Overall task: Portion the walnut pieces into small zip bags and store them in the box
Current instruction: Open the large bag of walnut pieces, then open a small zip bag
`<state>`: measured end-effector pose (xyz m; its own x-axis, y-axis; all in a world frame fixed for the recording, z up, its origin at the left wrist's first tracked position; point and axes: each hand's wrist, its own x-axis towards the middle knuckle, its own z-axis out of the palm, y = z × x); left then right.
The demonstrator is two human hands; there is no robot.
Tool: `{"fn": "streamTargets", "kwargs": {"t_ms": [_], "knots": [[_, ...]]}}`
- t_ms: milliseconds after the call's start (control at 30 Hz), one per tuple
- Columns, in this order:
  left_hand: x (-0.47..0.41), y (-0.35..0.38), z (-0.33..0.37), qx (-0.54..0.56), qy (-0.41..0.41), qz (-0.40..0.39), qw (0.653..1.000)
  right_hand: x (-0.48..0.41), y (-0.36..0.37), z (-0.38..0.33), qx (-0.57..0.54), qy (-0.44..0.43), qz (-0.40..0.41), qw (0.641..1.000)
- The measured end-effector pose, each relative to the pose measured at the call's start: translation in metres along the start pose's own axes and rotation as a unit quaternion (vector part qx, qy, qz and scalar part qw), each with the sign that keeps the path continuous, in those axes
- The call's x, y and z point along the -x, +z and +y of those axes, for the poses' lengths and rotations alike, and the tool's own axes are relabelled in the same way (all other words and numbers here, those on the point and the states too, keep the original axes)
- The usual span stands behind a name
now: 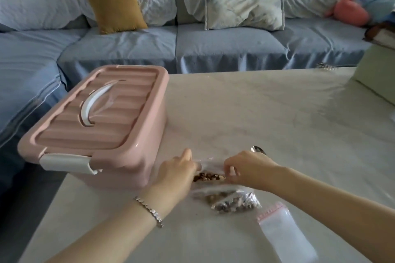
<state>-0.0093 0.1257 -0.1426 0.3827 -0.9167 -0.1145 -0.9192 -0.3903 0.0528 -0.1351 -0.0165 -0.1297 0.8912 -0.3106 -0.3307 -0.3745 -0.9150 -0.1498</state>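
A small zip bag [210,174] with walnut pieces lies on the marble table between my hands. My left hand [178,170] pinches its left end and my right hand [245,168] pinches its right end along the top strip. Nearer to me lies a clear bag of walnut pieces [228,199]. A stack of unfilled zip bags with red strips [284,232] lies at the lower right. The pink box [96,126] stands at the left with its lid on and its white latch down. A metal spoon [257,149] shows just behind my right hand.
A pale green box [376,74] stands at the table's far right corner. Beyond the table's far edge runs a blue-covered sofa [192,45] with a mustard cushion [115,4]. The pink box sits at the table's left edge.
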Motion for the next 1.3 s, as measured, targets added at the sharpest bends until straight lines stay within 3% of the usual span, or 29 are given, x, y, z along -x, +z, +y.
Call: {"fn": "streamTargets", "kwargs": {"t_ms": [100, 167, 267, 333, 400, 433, 500, 533, 600, 667, 700, 833, 933, 1000, 1067, 1167, 1233, 1300], "knots": [[-0.005, 0.009, -0.006, -0.024, -0.017, 0.004, 1.0, 0.002, 0.011, 0.011, 0.091, 0.006, -0.053, 0.994], [-0.009, 0.014, -0.012, -0.001, -0.04, -0.046, 0.998, -0.001, 0.017, 0.017, 0.099, 0.019, -0.062, 0.993], [-0.021, 0.015, -0.008, 0.052, -0.048, -0.084, 0.994, -0.012, 0.018, 0.03, 0.113, 0.045, -0.041, 0.992], [-0.028, 0.018, -0.006, 0.128, -0.039, -0.054, 0.99, -0.015, 0.015, 0.038, 0.094, 0.08, -0.006, 0.992], [-0.028, 0.021, -0.006, 0.212, -0.031, -0.016, 0.977, -0.014, 0.013, 0.041, 0.039, 0.049, 0.096, 0.993], [-0.026, 0.023, -0.008, 0.221, -0.018, 0.012, 0.975, -0.011, 0.013, 0.04, 0.026, -0.001, 0.197, 0.98], [-0.02, 0.024, -0.011, 0.191, 0.022, 0.09, 0.977, -0.005, 0.017, 0.036, 0.01, -0.119, 0.36, 0.925], [-0.019, 0.024, -0.011, 0.161, 0.065, 0.142, 0.975, -0.002, 0.021, 0.034, 0.009, -0.185, 0.393, 0.901], [-0.022, 0.029, -0.013, 0.054, 0.209, 0.212, 0.953, 0.0, 0.03, 0.032, 0.028, -0.262, 0.336, 0.904], [-0.026, 0.037, -0.016, -0.043, 0.324, 0.227, 0.917, 0.0, 0.035, 0.034, 0.058, -0.221, 0.213, 0.95], [-0.025, 0.037, -0.015, -0.065, 0.329, 0.204, 0.92, 0.001, 0.034, 0.037, 0.076, -0.174, 0.163, 0.968], [-0.019, 0.031, -0.004, -0.069, 0.201, 0.091, 0.973, 0.007, 0.033, 0.05, 0.044, -0.039, 0.017, 0.998], [-0.019, 0.031, 0.01, -0.023, 0.09, -0.037, 0.995, 0.006, 0.037, 0.051, 0.052, -0.031, -0.011, 0.998], [-0.02, 0.031, 0.015, -0.012, 0.052, -0.058, 0.997, -0.003, 0.039, 0.052, 0.061, -0.038, -0.023, 0.997], [-0.022, 0.029, 0.013, 0.023, 0.025, -0.015, 0.999, -0.012, 0.037, 0.054, 0.02, -0.037, -0.024, 0.999], [-0.02, 0.021, 0.01, 0.187, -0.007, 0.12, 0.975, -0.006, 0.024, 0.053, -0.18, -0.029, 0.016, 0.983], [-0.016, 0.017, 0.013, 0.238, 0.016, 0.211, 0.948, 0.017, 0.02, 0.052, -0.275, -0.008, 0.145, 0.95], [-0.011, 0.015, 0.018, 0.238, 0.055, 0.288, 0.926, 0.048, 0.027, 0.052, -0.281, 0.085, 0.259, 0.92]]}}
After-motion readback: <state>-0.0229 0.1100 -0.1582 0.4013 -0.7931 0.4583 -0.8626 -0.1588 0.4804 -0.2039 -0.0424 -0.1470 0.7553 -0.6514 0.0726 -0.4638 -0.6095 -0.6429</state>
